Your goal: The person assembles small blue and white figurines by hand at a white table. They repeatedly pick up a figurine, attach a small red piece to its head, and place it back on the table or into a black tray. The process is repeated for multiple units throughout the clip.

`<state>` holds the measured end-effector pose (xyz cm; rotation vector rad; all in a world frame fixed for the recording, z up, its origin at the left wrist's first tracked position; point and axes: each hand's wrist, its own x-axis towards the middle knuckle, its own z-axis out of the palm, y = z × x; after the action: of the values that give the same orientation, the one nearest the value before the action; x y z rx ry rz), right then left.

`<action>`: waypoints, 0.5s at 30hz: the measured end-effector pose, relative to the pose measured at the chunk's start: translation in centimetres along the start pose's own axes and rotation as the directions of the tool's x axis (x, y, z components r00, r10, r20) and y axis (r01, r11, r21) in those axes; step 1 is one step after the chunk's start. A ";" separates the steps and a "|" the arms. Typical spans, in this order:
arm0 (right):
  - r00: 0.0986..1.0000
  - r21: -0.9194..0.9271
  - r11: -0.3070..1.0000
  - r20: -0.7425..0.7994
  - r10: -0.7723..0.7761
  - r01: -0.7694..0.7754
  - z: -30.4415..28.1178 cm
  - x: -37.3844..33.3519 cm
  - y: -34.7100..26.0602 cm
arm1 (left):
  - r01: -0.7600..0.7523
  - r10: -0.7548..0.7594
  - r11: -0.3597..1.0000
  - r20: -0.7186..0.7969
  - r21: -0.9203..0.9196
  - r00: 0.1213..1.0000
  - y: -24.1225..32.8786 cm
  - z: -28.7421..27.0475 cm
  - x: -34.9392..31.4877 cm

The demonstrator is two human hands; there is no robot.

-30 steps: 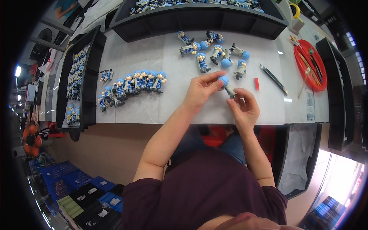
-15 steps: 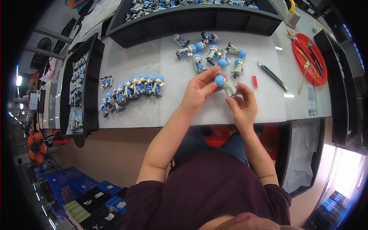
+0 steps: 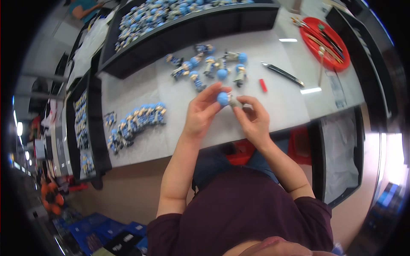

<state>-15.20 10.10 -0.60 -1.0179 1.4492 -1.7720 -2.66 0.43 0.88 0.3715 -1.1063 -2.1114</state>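
Above the table's near part, a small figurine (image 3: 223, 99) with a round blue head and pale grey body is between my two hands. My left hand (image 3: 200, 114) is closed, fingers and thumb on its head. The fingers of my right hand (image 3: 255, 121) pinch its body, partly covering it. Just beyond lie several loose figurines (image 3: 209, 66) with blue hair, some on their sides. To the left, a curved row of figurines (image 3: 143, 117) lies close together on the white table covering (image 3: 175, 141). Motion blurs the finer details.
A large black bin (image 3: 192, 36) full of figurines stands at the back; a black tray (image 3: 98, 136) with more stands left. Right of my hands lie a small red piece (image 3: 263, 85), a craft knife (image 3: 284, 74) and a red oval tray (image 3: 347, 64) of brushes and sticks.
The whole view has shifted and tilted. Both hands still hold the figurine, which now lies more sideways, and my right fingers have closed farther over its body.
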 end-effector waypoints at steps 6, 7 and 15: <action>0.923 -0.169 0.927 -0.140 -0.359 0.335 -5.6 0.4 -2.1 | 0.045 -0.027 0.973 -0.083 0.225 0.996 -0.6 0.1 -0.4; 0.904 -0.186 0.913 -0.170 -0.393 0.362 -7.4 0.4 -2.5 | 0.067 -0.042 0.956 -0.093 0.285 0.995 -0.9 -0.1 -0.4; 0.238 -0.377 0.921 -0.890 -0.389 0.093 -32.2 -2.3 0.8 | 0.164 -0.074 0.874 -0.209 0.457 0.975 -1.6 1.1 0.1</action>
<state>-41.81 27.91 -4.95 -0.0826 2.3740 -2.7321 -4.02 1.66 0.25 0.8707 -1.5138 -1.8405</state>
